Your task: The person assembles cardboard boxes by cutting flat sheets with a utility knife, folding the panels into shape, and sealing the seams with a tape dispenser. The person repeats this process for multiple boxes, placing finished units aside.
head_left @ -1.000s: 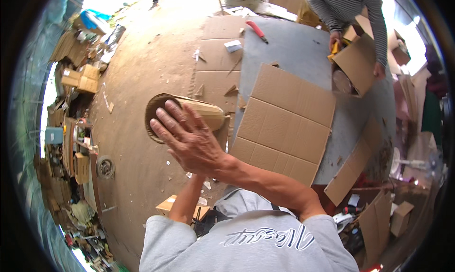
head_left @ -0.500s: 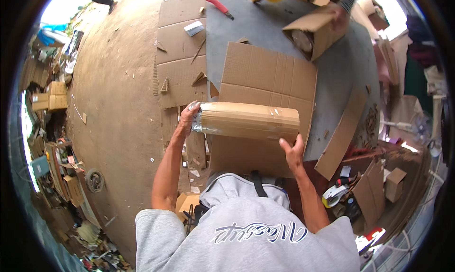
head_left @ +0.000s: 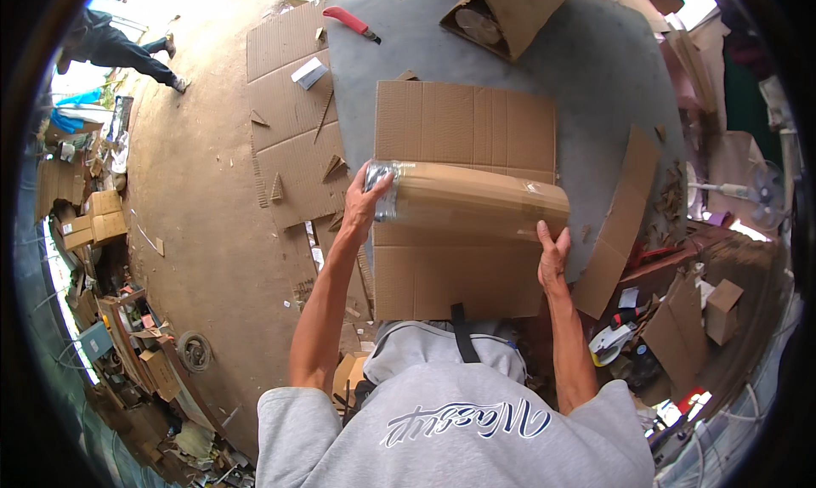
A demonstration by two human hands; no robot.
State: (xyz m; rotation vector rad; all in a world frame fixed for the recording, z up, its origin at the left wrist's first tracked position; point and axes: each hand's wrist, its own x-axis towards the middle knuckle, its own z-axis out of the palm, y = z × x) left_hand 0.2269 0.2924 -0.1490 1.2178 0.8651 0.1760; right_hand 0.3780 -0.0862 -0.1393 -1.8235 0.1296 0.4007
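A long cardboard-wrapped roll lies across in front of me, its right end slightly lower in the picture. Clear or silvery plastic film covers its left end. My left hand is closed around that end, fingers over the film. At the lower right corner, my right hand grips the roll with its thumb up and the other fingers partly hidden. Beneath the roll a flat, creased cardboard sheet lies on the grey tabletop; I cannot tell whether the roll touches it.
A red-handled utility knife lies at the table's far left. An open-ended cardboard box stands at the far edge. A cardboard strip leans at the right. Cardboard scraps lie left. Another person is on the floor beyond.
The roll has shifted right in view and tilted, its right end dipping. A co-worker's hand has left the far box. The person at the far left shows more fully.
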